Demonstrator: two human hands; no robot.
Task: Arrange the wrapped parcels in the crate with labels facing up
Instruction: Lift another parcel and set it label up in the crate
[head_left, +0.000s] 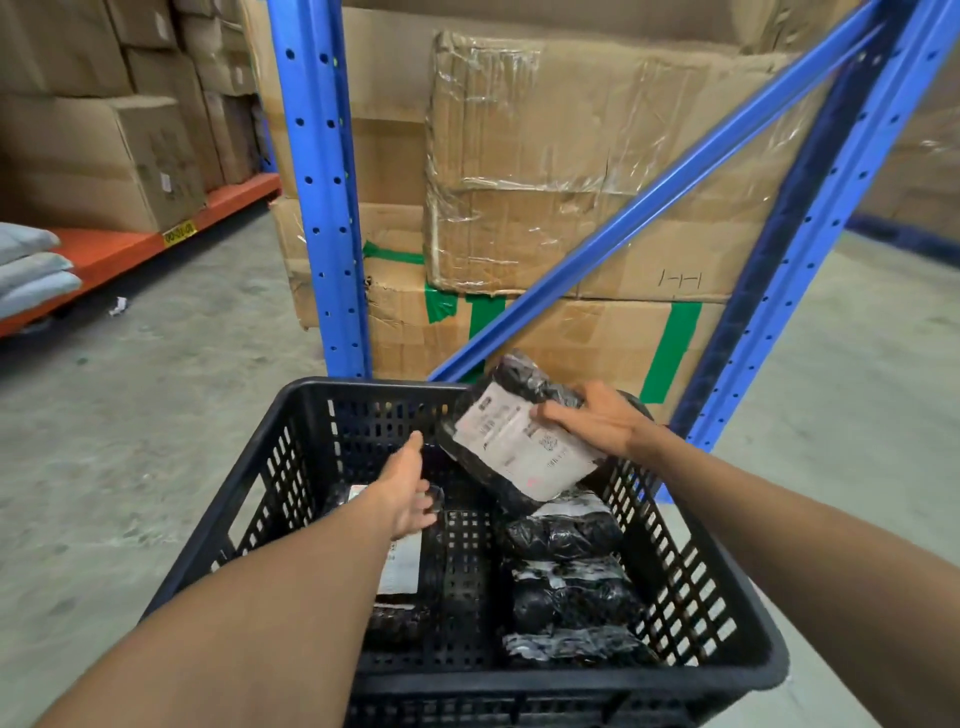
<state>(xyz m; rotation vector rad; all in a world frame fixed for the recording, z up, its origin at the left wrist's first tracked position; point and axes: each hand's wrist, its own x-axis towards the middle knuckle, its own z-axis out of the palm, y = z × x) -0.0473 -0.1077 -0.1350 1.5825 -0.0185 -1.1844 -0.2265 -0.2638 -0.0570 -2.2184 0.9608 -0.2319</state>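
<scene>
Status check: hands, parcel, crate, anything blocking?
Right hand holds black parcel over crate, label up. Left hand open, reaching toward it. Other parcels stacked along crate's right side; centre floor bare, nothing blocking.

Both forearms are bare, with no sleeves, and the left hand (402, 496) and right hand (597, 418) are ungloved.

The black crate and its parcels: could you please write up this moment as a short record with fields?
crate: black perforated plastic crate, on the concrete floor by a blue rack upright
held parcel: black-wrapped parcel, white label up, tilted over the far right corner
right hand: grips the held parcel
left hand: open, empty, inside the crate
right column: three black parcels
left side: parcel with white label up
</scene>
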